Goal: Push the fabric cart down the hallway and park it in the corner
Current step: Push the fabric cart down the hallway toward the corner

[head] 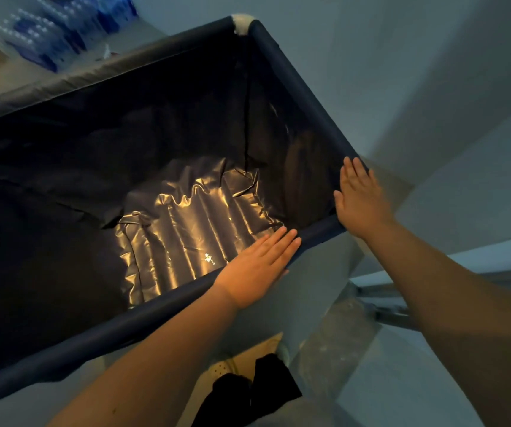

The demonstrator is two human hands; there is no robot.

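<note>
Fabric cart (303, 84): dark, open-topped, fills the left and centre of the frame, its far corner near a pale wall (402, 57). Left hand (257, 266): flat, fingers straight, on the near rim. Right hand (360, 198): flat, open, on the right-side rim. Neither grips. Bottled water packs (54, 29): upper left.

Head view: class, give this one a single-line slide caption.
Both flat hands, left and right, rest on the padded rim of the empty dark blue fabric cart beside pale walls.
</note>
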